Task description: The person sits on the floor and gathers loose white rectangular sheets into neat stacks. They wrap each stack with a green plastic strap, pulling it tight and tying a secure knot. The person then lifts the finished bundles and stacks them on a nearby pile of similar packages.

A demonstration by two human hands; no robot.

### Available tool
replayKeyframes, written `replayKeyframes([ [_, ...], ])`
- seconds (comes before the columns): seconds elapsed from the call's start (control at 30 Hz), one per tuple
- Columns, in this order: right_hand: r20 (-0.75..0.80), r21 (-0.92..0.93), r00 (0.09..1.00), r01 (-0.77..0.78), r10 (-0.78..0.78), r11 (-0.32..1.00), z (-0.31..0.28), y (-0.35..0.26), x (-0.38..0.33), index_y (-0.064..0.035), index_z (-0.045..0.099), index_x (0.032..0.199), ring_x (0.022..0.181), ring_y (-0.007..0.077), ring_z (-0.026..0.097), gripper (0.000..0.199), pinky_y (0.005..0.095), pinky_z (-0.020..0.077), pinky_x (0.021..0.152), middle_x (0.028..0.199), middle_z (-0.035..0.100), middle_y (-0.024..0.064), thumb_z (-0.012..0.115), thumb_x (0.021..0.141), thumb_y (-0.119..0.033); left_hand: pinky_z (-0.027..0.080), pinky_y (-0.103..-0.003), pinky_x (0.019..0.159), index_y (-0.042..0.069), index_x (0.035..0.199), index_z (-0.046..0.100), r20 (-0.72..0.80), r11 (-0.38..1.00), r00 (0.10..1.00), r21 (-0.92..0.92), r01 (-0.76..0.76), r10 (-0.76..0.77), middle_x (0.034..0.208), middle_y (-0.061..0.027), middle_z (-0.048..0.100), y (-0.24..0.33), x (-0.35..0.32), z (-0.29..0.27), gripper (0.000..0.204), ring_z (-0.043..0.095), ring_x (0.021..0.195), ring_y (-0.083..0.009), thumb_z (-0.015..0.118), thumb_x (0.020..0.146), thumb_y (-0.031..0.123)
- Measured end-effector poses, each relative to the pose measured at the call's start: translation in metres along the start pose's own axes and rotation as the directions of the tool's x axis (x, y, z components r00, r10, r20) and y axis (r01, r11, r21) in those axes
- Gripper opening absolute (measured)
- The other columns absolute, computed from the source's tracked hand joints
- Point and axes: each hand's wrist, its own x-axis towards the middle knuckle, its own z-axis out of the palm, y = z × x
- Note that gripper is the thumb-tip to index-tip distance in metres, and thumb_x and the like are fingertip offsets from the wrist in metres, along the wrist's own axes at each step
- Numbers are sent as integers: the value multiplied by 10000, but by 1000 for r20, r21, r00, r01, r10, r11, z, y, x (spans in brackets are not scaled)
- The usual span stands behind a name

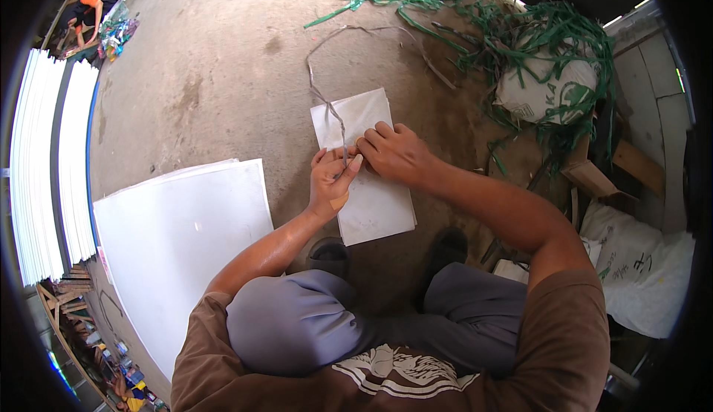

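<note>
- I crouch on the concrete floor (223, 56), both hands meeting over a small stack of white sheets (375, 204) lying just ahead of my shoes (330, 252).
- My left hand (332, 182) rests on the stack's left edge, thumb and fingers pinched on a grey strap (338, 126) where it crosses the top sheet.
- My right hand (394, 152) lies knuckles up beside it, fingertips curled down on the same strap; the two hands touch at the fingertips.
- The strap runs up from my fingers over the stack's far edge, loops out across the floor and trails off to the right, toward the green tangle.
- Whether the strap passes under the stack, I cannot tell.
- A larger pile of white boards (186, 241) lies on the floor to my left, near the small stack but not touching it.
- More white boards stand on edge in a row (52, 167) at the far left.
- A heap of green strapping (520, 33) sprawls at the upper right, draped over a white sack (542, 89).
- Another white sack (646, 271) and scraps of cardboard (594, 178) sit to my right.
- Another person (93, 4) in orange crouches far off at the upper left.
</note>
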Motion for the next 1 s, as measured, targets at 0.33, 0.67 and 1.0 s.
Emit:
replayKeyframes([
  [0.33,371,330,926,-197,65,923,-24,11,11,-118,649,795,932,249,627,174,402,501,775,828,646,30,723,795,-275,465,-299,892,-22,923,725,-16,981,1000,-193,-13,11,1125,-82,547,-18,-6,5,154,542,1023,-176,655,982,102],
  [0.67,467,603,883,-278,-49,748,-43,38,24,-50,595,801,867,257,601,202,370,480,804,880,610,91,710,891,-190,424,-334,924,35,957,771,-91,990,995,-144,13,-27,987,-56,645,-8,-5,4,132,589,940,-187,688,946,138],
  [1.0,609,640,691,-137,390,-756,-16,-13,18,-71,533,811,795,195,574,345,360,485,801,824,612,76,510,1069,-298,354,-415,1101,3,900,689,-53,784,952,-582,216,-302,955,-93,700,8,0,1,254,654,1054,-213,602,1021,208],
])
